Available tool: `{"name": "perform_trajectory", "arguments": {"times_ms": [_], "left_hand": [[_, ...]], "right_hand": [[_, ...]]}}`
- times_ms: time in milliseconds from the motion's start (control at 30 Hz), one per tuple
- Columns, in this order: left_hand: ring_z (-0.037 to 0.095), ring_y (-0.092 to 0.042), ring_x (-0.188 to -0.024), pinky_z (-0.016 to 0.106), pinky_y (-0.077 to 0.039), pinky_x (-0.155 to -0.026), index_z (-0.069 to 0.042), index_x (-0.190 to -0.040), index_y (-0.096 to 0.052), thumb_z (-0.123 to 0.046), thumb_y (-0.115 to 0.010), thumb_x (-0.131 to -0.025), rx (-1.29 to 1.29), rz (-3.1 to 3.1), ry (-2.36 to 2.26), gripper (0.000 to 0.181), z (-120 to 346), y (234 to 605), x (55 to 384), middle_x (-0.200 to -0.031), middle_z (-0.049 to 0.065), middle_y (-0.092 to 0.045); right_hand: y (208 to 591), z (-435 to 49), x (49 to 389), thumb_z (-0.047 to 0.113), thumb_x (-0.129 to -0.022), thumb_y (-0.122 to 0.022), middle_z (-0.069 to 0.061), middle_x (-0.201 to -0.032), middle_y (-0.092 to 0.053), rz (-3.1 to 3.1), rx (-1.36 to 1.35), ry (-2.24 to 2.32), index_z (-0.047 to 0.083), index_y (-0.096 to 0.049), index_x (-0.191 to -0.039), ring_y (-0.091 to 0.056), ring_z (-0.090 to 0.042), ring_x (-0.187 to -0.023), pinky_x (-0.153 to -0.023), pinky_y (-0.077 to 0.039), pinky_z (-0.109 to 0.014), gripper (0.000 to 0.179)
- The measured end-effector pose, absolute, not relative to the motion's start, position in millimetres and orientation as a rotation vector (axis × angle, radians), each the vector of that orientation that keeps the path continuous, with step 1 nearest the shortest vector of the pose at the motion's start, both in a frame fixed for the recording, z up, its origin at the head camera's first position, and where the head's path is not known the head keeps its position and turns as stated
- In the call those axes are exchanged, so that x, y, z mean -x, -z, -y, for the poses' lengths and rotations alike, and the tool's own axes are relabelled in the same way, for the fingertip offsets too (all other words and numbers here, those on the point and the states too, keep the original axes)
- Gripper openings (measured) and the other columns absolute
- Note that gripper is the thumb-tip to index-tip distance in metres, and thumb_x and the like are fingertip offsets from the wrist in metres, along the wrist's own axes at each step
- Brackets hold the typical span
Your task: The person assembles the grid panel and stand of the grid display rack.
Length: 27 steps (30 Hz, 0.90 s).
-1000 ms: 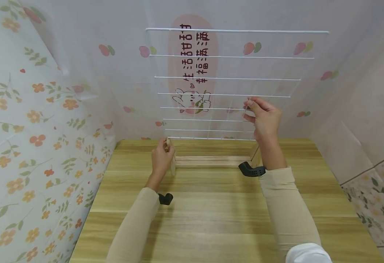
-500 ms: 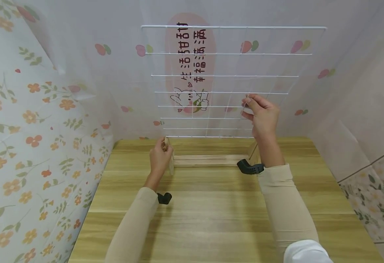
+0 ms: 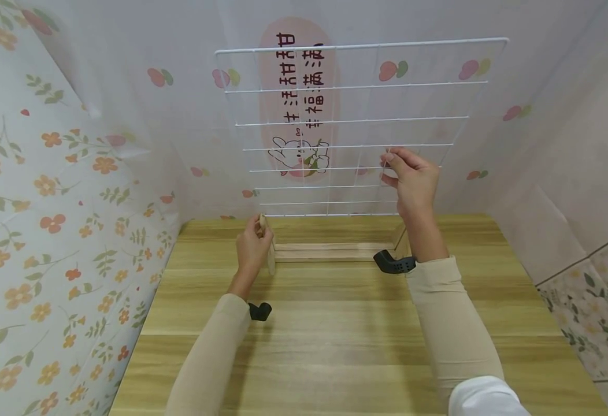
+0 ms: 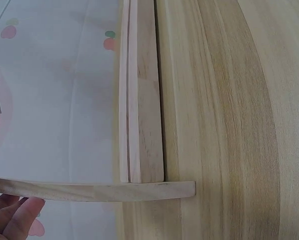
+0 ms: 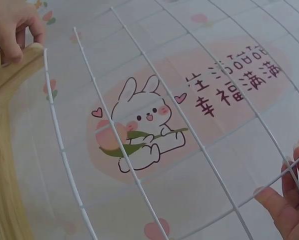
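A white wire grid panel (image 3: 356, 87) stands up, its lower edge at a low wooden stand (image 3: 330, 252). In the head view my right hand (image 3: 419, 182) pinches a wire near the panel's right side; the right wrist view shows thumb and fingers (image 5: 277, 207) about that wire. My left hand (image 3: 252, 245) grips the top of the stand's left wooden side piece (image 4: 109, 192). The panel's lower left corner lies close to this top in the right wrist view; I cannot tell if it is seated. My right forearm partly hides the right side piece (image 3: 400, 240).
The stand rests toward the back of a wood-grain table (image 3: 325, 335). A printed sheet (image 3: 179, 115) with a rabbit drawing, lettering and fruit hangs behind it. At the left is a flowered cloth (image 3: 59, 260). Black wrist devices (image 3: 393, 263) sit at both wrists.
The panel's top edge, level before, now slants up toward the right, and the panel appears slightly farther left. Both hands keep their holds. The head view has shifted slightly.
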<state>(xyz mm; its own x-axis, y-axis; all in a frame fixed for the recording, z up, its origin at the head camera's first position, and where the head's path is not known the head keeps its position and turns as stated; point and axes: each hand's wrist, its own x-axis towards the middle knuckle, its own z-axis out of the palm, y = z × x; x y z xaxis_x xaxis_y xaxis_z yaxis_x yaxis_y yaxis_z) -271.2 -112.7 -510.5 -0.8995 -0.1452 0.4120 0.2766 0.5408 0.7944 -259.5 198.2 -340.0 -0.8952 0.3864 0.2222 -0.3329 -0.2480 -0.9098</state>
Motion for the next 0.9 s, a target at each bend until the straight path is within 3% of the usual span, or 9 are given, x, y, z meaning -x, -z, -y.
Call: {"name": "perform_trajectory", "arguments": {"times_ms": [900], "left_hand": [[0.035, -0.071, -0.09, 0.041, -0.059, -0.071, 0.005, -0.119, -0.062, -0.002, -0.059, -0.085, 0.123, 2.316, 1.316, 0.034, 112.1, 512.1, 273.8, -0.106, 0.028, -0.068]], "right_hand": [[346.1, -200.0, 262.7, 0.007, -0.086, -0.072, -0.005, -0.083, -0.07, 1.609, 0.093, -2.165, 0.003, -0.075, -0.09, -0.067, -0.018, -0.079, -0.065, -0.059, -0.028, 0.006]]}}
